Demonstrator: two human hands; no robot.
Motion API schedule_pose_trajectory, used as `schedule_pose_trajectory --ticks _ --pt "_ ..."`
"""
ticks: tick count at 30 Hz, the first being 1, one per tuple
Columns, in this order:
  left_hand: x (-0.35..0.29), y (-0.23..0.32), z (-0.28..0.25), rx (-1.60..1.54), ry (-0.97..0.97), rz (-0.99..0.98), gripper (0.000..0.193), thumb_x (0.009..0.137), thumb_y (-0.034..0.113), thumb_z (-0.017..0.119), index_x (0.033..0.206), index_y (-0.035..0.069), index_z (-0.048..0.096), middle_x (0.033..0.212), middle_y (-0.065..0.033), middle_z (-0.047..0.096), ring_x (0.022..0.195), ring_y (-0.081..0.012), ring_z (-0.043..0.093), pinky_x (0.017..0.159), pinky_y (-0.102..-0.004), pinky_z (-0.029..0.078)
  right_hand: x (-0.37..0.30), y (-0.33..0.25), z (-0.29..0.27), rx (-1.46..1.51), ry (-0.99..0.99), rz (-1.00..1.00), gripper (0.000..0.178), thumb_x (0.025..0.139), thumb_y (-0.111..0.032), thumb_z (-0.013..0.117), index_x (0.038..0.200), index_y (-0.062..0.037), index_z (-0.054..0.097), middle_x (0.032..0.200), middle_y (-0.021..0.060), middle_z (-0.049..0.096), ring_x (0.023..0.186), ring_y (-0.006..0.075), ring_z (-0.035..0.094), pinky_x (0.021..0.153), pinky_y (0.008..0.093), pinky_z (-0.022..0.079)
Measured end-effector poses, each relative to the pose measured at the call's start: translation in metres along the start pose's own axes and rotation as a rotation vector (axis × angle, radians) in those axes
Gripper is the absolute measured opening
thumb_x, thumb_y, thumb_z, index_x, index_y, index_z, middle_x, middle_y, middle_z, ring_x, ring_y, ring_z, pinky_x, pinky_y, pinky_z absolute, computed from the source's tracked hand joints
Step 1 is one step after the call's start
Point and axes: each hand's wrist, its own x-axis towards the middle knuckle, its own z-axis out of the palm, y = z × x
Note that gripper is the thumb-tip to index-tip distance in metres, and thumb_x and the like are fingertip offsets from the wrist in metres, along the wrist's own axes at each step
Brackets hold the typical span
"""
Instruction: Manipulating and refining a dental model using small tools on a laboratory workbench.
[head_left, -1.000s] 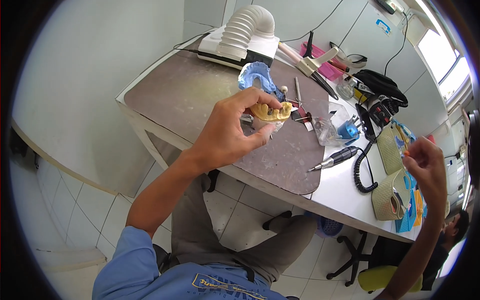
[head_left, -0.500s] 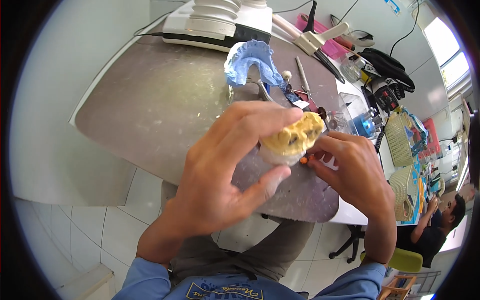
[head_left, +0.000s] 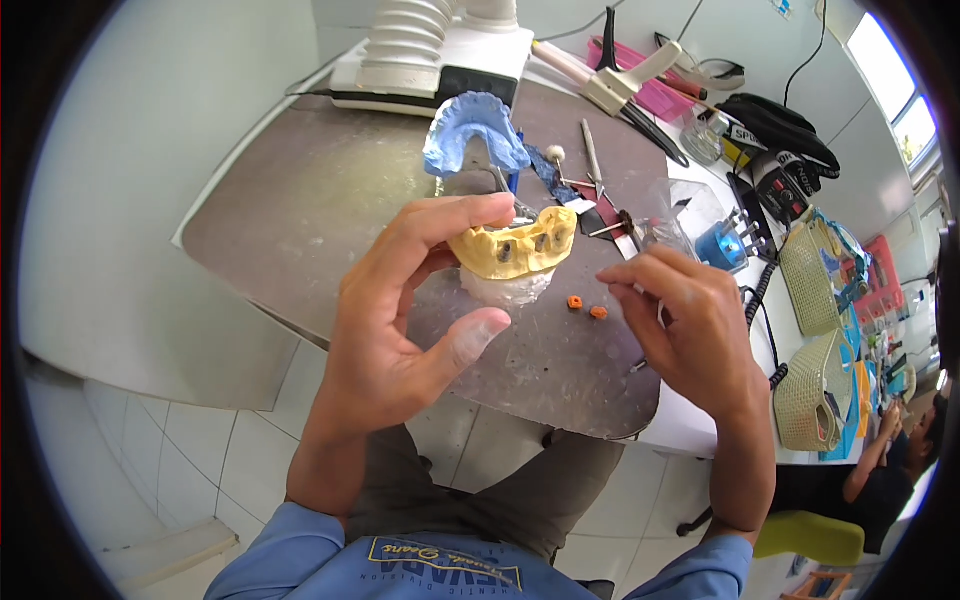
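Note:
My left hand (head_left: 400, 310) holds a dental model with a yellow toothed arch (head_left: 520, 258) on a rough white plaster base (head_left: 508, 287). Its index finger reaches over the arch's left end and the thumb lies by the base. Dark sockets show in the yellow arch. To the right, apart from the model, my right hand (head_left: 690, 320) hovers with bent fingers, thumb and index tips slightly apart and nothing visible between them. Two small orange pieces (head_left: 574, 302) lie on the bench between the model and my right hand.
A blue dental impression (head_left: 475, 135) stands on the brown bench mat (head_left: 290, 190) behind the model. A white machine with ribbed hoses (head_left: 425, 80) is at the back. Slim tools (head_left: 590, 155), a blue bur holder (head_left: 722, 245) and woven baskets (head_left: 808, 400) lie right. Another person (head_left: 905, 470) sits far right.
The model has moved left and tipped to show its front. My right hand has drawn back from the orange pieces, which now lie uncovered on the mat.

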Motion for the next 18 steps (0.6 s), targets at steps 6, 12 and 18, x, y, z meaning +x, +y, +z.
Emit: schedule_pose_trajectory --ticks 6,12,18 --pt "0.000 0.001 0.001 -0.022 -0.045 -0.082 0.059 0.087 0.006 0.073 0.140 -0.005 0.050 0.134 -0.0184 0.060 0.128 -0.0259 0.058 0.112 -0.0395 0.042 -0.008 0.000 0.002 -0.094 -0.132 -0.027 0.011 0.089 -0.013 0.072 0.092 -0.0022 0.073 0.081 0.0125 0.066 0.075 0.0340 0.066 0.070 0.0439 0.051" --pt "-0.001 0.005 -0.006 -0.034 -0.047 -0.080 0.058 0.087 0.006 0.073 0.140 -0.005 0.051 0.133 -0.0182 0.060 0.128 -0.0259 0.058 0.112 -0.0395 0.042 0.001 -0.008 -0.010 0.178 0.085 0.016 0.016 0.080 0.006 0.072 0.094 -0.0011 0.074 0.085 0.0082 0.071 0.069 0.0155 0.068 0.062 0.0269 0.053" --pt "0.001 0.003 -0.007 -0.042 -0.089 -0.099 0.058 0.086 0.004 0.071 0.140 -0.005 0.051 0.133 -0.0172 0.060 0.128 -0.0247 0.057 0.112 -0.0398 0.042 0.027 -0.036 -0.025 0.286 0.283 -0.161 0.020 0.082 0.004 0.075 0.101 -0.0015 0.077 0.086 0.0077 0.072 0.072 0.0122 0.069 0.066 0.0254 0.054"
